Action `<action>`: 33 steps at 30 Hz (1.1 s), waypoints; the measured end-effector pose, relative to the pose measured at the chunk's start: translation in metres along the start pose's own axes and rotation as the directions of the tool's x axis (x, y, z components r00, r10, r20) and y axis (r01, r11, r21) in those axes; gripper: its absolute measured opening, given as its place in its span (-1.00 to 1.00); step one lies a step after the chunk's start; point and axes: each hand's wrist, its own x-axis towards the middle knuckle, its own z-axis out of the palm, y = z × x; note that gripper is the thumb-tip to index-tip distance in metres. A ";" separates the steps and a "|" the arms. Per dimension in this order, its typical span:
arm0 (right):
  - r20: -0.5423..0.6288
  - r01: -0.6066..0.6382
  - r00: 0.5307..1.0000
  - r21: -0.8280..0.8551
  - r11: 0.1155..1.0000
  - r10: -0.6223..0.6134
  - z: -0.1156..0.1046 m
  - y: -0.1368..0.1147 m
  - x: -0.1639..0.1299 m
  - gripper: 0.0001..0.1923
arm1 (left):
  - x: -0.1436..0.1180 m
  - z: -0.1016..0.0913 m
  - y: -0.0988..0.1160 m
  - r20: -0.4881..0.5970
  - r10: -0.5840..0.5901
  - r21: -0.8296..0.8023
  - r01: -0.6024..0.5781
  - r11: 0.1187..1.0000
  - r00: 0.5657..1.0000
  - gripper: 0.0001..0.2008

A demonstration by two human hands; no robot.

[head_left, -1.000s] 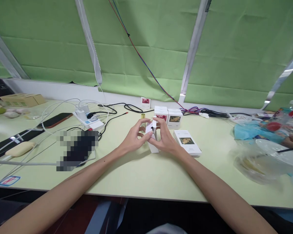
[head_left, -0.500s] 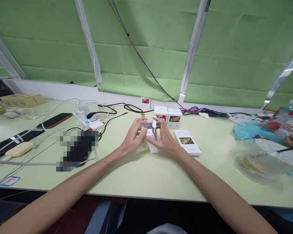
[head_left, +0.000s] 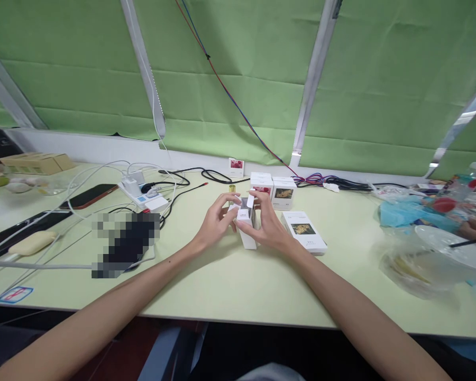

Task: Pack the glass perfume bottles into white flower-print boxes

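Observation:
A small white carton (head_left: 247,239) stands on the table between my two hands, its top flaps raised. My left hand (head_left: 218,219) closes on the carton's left side, fingers at the flaps. On the other side, my right hand (head_left: 268,225) grips the carton, thumb on its near face and fingers by the upright flap. The inside of the carton is mostly hidden. Just behind my left fingers shows a gold-coloured cap (head_left: 232,188); what lies below it is covered. To the right, a white box with a yellow-flower picture (head_left: 304,233) lies flat.
White picture boxes (head_left: 283,193) stand behind my hands, and a pink-flower card (head_left: 236,167) leans at the wall. Left are a power strip (head_left: 145,197), cables and phones (head_left: 91,197). Right is a lidded plastic cup (head_left: 448,259) with a straw. Other people's hands show at both sides.
My left fingers have shifted slightly over the carton's flaps, and the near flap shows more. Another person's hand has come in at the far left edge.

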 end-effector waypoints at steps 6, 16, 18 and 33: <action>0.001 0.007 1.000 -0.009 1.000 -0.007 -0.001 0.001 0.000 -0.27 | 0.002 -0.004 0.002 0.073 0.004 -0.024 -0.002 1.000 0.997 -0.65; -0.026 0.056 0.998 -0.029 0.998 -0.056 0.000 0.004 0.000 -0.22 | 0.000 -0.003 0.003 0.194 -0.011 0.012 0.009 1.000 0.981 -0.44; -0.018 0.051 0.999 -0.048 0.998 -0.052 -0.001 0.003 0.001 -0.18 | 0.000 -0.003 0.004 0.204 -0.018 0.019 0.014 1.000 0.979 -0.43; -0.049 -0.019 0.999 -0.085 0.996 0.015 0.000 0.001 0.001 -0.16 | 0.000 -0.003 0.002 0.239 -0.053 -0.008 0.057 0.998 0.970 -0.33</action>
